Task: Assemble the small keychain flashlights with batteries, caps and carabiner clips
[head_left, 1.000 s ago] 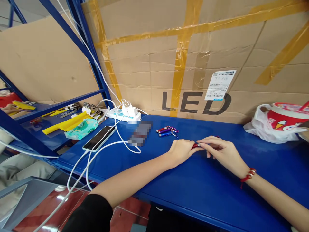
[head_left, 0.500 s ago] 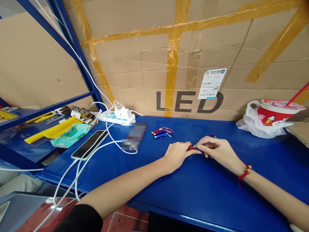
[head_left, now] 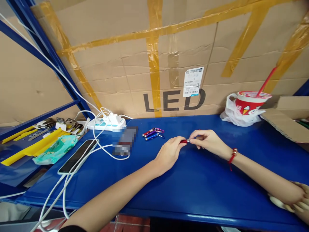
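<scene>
Both hands meet over the blue table (head_left: 193, 190). My left hand (head_left: 170, 153) is closed on a small red metal tube (head_left: 183, 141), whose silver end sticks out to the right. At that silver end, my right hand (head_left: 205, 140) pinches with thumb and index finger; what lies inside the pinch is too small to make out. Behind my left hand lie a red keychain light (head_left: 147, 132), a purple one (head_left: 151, 133) and a blue one (head_left: 151, 137) with carabiner clips.
At the left are a white power strip (head_left: 106, 124), a phone (head_left: 78, 156) with white cables, a blurred dark device (head_left: 126, 140) and a teal packet (head_left: 56, 149). A red cup (head_left: 249, 104) in a plastic bag stands back right, near an open carton (head_left: 287, 124).
The view has shifted to the right, bringing the open carton into sight. Both hands stay together at the red tube, and the fingers of my left hand cover more of it.
</scene>
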`<act>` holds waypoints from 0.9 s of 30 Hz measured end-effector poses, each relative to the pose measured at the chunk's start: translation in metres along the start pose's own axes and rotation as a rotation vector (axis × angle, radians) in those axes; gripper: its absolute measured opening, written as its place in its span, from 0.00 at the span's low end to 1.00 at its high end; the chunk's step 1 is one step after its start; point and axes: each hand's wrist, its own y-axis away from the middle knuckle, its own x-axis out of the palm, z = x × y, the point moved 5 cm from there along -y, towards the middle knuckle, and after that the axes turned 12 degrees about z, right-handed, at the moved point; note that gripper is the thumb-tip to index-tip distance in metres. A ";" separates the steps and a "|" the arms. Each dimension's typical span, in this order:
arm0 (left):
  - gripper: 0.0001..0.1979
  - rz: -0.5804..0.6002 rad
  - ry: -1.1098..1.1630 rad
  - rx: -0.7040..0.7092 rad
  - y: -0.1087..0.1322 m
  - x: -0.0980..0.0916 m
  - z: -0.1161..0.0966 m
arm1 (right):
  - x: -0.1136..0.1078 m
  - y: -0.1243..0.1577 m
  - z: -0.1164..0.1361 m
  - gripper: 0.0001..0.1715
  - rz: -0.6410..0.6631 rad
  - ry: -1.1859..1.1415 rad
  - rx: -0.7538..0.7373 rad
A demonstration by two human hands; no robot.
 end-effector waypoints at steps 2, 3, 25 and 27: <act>0.05 0.022 0.036 0.024 0.000 0.000 0.000 | 0.000 0.001 0.002 0.19 0.016 0.020 -0.014; 0.05 0.035 0.057 0.036 0.000 0.000 0.000 | 0.000 0.001 0.003 0.18 0.026 0.029 -0.025; 0.05 -0.139 0.149 0.196 0.002 -0.006 -0.002 | 0.025 0.016 0.010 0.31 0.274 -0.440 0.272; 0.08 -0.132 0.145 0.189 0.001 -0.006 -0.004 | 0.024 0.016 0.010 0.32 0.269 -0.445 0.259</act>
